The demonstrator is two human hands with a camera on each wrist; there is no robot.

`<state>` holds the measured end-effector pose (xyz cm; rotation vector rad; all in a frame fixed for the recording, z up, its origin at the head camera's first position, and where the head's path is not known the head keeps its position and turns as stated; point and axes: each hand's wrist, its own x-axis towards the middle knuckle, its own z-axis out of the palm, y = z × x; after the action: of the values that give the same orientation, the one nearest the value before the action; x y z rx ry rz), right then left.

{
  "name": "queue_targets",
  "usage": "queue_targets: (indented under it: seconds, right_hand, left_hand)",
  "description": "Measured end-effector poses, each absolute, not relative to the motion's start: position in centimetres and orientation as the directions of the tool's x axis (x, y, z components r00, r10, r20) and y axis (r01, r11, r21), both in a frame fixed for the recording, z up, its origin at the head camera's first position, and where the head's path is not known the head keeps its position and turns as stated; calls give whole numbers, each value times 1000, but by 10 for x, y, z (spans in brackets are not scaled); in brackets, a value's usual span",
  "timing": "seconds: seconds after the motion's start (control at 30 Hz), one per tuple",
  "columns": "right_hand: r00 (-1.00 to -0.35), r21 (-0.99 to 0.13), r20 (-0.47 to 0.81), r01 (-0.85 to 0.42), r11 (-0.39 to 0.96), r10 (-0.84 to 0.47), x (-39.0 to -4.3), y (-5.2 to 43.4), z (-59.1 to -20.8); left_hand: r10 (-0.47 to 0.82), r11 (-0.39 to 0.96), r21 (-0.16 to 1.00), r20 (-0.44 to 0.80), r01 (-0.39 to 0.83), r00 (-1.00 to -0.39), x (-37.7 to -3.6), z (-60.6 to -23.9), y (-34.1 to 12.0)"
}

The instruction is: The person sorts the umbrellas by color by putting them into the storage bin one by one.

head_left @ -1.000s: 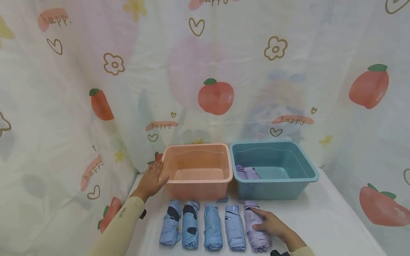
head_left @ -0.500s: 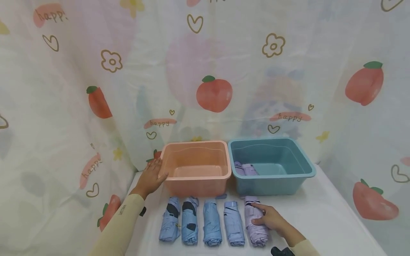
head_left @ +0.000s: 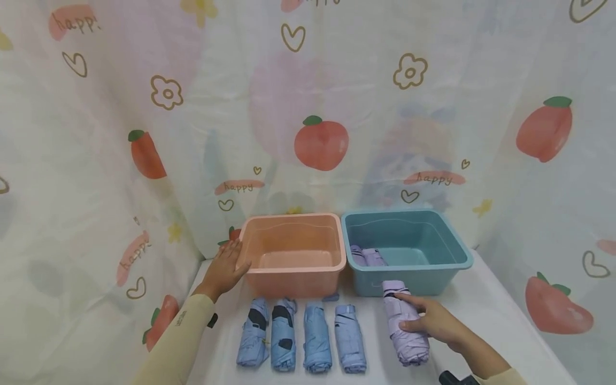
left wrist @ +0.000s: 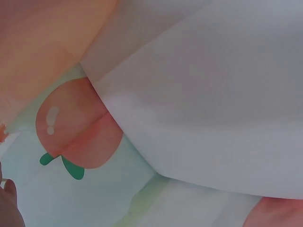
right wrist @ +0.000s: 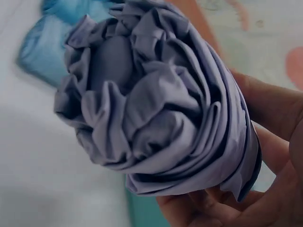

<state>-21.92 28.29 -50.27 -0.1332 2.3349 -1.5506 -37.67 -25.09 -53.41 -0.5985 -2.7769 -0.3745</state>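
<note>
Four blue umbrellas point(head_left: 301, 336) beside the lilac umbrella point(head_left: 406, 324) clasped by right hand point(head_left: 433, 321); left hand point(head_left: 226, 269) flat against pink tub point(head_left: 292, 255).

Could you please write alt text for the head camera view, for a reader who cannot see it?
The right hand grips a folded lilac umbrella before a blue tub; the left hand rests against a pink tub. Four blue umbrellas lie in a row.

Two tubs side by side mid-frame, left tub point(head_left: 292, 243), right tub point(head_left: 406, 248) with one folded umbrella point(head_left: 368, 256) inside, four folded umbrellas point(head_left: 300, 337) in a row below the left tub, fifth umbrella point(head_left: 406, 326) lower right of them, before the right tub, in the right hand point(head_left: 435, 321), left hand point(head_left: 225, 268) against the left tub's left wall
</note>
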Motion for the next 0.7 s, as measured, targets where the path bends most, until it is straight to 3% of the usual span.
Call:
queue_targets:
  seconds: [0.13,0.3,0.7]
  right_hand:
    - [-935,-930,-193,78,360,-297,-229,292,-472]
    - [-954,-915,-161,49,401,-253,-257,309,-442]
    - [-950,-872,-231,106,479,-211,-366,359,-431]
  left_hand:
    - [345,884,206,319,420,-883,-378,-535,-254]
    - [340,883,219,313,416,-887,-381,-533,-253]
    - [355,877,213,318,431,-879,-377,-539,-252]
